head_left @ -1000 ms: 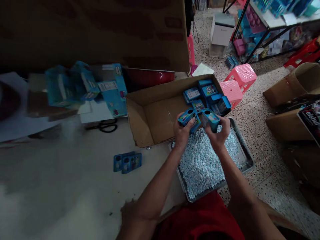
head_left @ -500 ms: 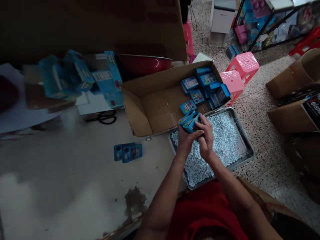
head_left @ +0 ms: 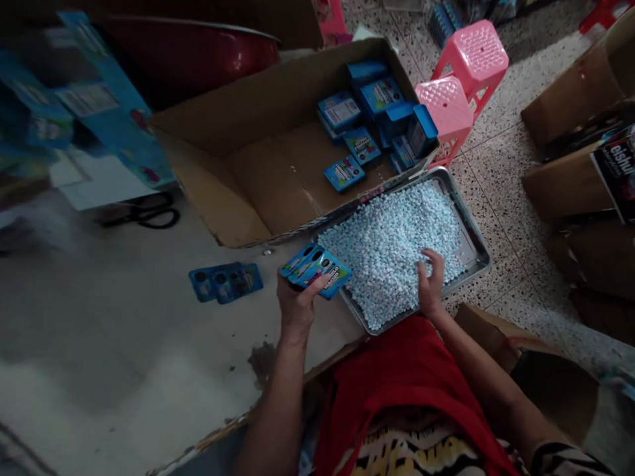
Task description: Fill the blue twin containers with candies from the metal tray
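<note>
The left hand (head_left: 296,309) and right hand (head_left: 430,283) have just come apart, so only the left holds the blue packs (head_left: 317,263) now. They sit pinched under its thumb, by the left edge of the metal tray (head_left: 475,243). The right is free, fingers bent and parted, over the pale beads (head_left: 391,241).

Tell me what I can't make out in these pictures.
In the head view:
Far side of the left grip: hidden behind the blue packs it holds.
Much of the tray: covered by pale pellets.
Base of the red basin: hidden by the cardboard box.
Blue packaging at far left: blurred, cut off by the edge.
The blue packs' fine print: too small.
</note>
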`<act>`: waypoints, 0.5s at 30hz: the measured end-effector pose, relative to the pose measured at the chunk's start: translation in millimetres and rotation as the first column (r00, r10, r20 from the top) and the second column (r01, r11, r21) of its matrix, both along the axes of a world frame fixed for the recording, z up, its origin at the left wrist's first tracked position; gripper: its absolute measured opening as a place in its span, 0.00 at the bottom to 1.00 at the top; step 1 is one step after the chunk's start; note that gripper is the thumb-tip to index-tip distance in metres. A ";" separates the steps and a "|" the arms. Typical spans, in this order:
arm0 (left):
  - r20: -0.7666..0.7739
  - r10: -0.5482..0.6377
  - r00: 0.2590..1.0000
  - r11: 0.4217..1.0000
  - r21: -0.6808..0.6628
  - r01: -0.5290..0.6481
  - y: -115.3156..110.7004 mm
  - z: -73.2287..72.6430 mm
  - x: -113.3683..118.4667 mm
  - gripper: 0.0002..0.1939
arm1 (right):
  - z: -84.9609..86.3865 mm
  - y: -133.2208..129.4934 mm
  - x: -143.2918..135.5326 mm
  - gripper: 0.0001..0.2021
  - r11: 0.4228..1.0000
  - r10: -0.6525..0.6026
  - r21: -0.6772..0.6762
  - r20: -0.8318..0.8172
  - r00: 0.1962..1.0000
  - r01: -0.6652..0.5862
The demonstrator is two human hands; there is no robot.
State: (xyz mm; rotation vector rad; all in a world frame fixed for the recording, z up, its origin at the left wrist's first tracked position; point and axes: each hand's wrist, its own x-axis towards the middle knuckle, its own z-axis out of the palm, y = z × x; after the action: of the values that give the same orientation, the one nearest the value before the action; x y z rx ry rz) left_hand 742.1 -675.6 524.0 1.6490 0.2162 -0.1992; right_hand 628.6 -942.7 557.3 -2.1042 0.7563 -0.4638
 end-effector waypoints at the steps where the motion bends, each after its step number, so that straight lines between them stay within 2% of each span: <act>1: -0.057 0.012 0.998 0.999 -0.042 -0.014 5.4 -6.0 -3.4 0.31 | -7.6 -13.9 -12.6 0.19 0.990 -0.140 -0.021 -0.051 0.989 0.139; 3: -0.160 -0.008 0.987 0.991 -0.135 -0.013 7.4 -14.3 -7.8 0.34 | -22.7 -33.8 -30.3 0.24 0.949 -0.316 -0.019 -0.125 0.941 0.316; 6: -0.198 -0.134 0.971 0.972 -0.215 0.090 -5.6 -23.6 -12.1 0.38 | -45.4 -39.2 -33.2 0.31 0.905 -0.401 0.073 -0.178 0.899 0.418; 10: -0.194 -0.211 0.958 0.951 -0.267 0.155 -32.5 -40.6 -16.2 0.40 | -71.6 -26.7 -7.7 0.35 0.883 -0.428 0.145 -0.139 0.893 0.446; 13: -0.155 -0.249 0.956 0.952 -0.223 0.212 -50.6 -50.7 -16.6 0.42 | -83.1 -24.6 11.1 0.35 0.881 -0.400 0.235 -0.096 0.911 0.411; 15: -0.117 -0.277 0.954 0.951 -0.173 0.256 -60.2 -51.5 -16.8 0.43 | -87.6 -28.5 20.3 0.33 0.848 -0.414 0.325 -0.086 0.906 0.418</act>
State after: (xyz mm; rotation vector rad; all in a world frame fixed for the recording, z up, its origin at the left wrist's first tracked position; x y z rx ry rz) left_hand 725.3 -735.8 472.5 1.5054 0.0796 -0.5272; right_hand 649.0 -971.2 469.7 -1.6212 1.2204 -0.5100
